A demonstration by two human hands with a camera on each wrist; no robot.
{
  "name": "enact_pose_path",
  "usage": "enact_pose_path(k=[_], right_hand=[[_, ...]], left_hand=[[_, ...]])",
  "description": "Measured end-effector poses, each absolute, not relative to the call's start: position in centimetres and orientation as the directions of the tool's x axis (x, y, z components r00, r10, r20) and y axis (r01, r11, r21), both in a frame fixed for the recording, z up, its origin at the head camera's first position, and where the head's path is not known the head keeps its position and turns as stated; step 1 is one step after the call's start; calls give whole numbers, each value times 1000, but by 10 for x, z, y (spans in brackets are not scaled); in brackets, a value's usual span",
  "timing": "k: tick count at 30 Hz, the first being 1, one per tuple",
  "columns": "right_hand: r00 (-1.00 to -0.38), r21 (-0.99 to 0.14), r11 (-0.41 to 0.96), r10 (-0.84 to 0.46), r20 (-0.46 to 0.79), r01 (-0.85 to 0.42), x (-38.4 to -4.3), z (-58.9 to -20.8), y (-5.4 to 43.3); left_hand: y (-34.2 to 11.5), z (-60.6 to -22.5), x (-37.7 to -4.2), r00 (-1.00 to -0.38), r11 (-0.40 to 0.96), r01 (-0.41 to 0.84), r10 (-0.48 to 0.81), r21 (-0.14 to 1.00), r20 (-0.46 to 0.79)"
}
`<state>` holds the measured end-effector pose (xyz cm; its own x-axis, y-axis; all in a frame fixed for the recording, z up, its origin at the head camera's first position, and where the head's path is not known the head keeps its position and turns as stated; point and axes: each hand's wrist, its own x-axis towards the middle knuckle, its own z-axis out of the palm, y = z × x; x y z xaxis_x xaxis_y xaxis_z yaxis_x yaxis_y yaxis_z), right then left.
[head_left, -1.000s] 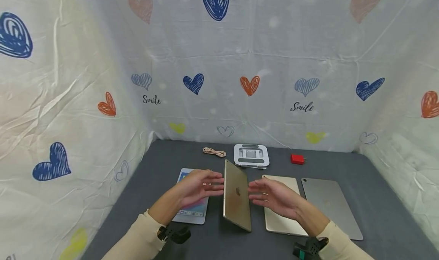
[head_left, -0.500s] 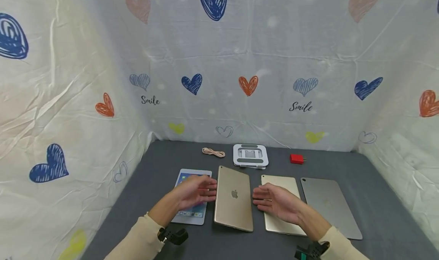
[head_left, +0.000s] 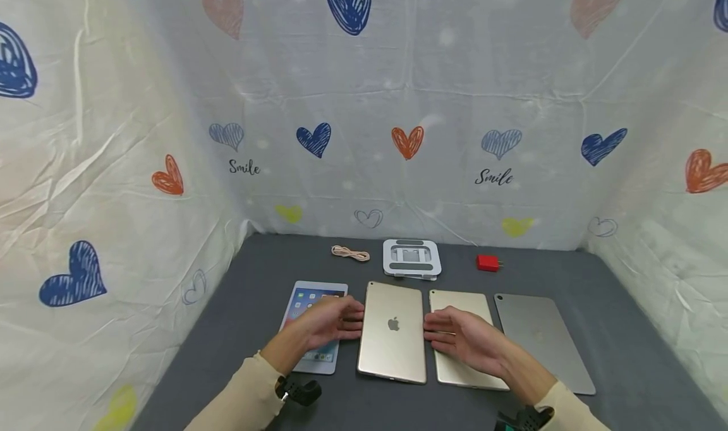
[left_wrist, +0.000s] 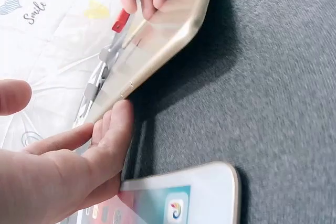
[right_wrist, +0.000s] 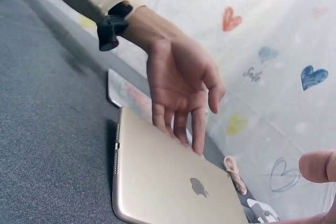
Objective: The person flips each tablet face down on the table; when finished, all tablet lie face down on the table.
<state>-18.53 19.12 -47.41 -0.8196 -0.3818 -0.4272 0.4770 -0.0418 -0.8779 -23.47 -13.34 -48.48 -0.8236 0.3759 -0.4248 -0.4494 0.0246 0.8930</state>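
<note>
Evidently touching the nine o'clock edge of the gold tablet (head_left: 392, 339) with the fingertips of the left hand (head_left: 328, 321), with fingers nearly straight and thumb held well clear. At three o'clock, equally straight-fingered with the right hand (head_left: 469, 340), thumb likewise off the surface; no telling for sure about contact on that side. Between the two, seen back upward, slightly tilted over a shadow in the left wrist view. Likely to handle stiff and fairly light, but smooth enough to slip, and probably fragile on the hidden face and corners. Best taken by both long edges, at nine and three, with light, even pressure rather than by one corner. Outward from it at nine, see a white tablet (head_left: 323, 354), screen up; at three, a second gold tablet (head_left: 462, 299) and then a grey tablet (head_left: 543, 342), both back up. Just past twelve, find a white stand (head_left: 411, 267); at eleven, a coiled cable (head_left: 350, 253); at two, a red charger (head_left: 487, 263), all on the dark table (head_left: 239, 317). Beyond, a heart-printed cloth (head_left: 364, 71).
</note>
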Motion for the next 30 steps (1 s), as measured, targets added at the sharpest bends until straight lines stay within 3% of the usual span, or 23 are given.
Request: enact_pose_path(k=[18, 30], right_hand=[[-828, -879, -56, -371, -421, 473, -183, -470, 189], [-813, -885, -122, -465, -350, 450, -189, -457, 167]], left_hand=[[-131, -476, -226, -845, 103, -407, 335, 907, -417], [-184, -467, -224, -768, -12, -453, 513, 891, -383]])
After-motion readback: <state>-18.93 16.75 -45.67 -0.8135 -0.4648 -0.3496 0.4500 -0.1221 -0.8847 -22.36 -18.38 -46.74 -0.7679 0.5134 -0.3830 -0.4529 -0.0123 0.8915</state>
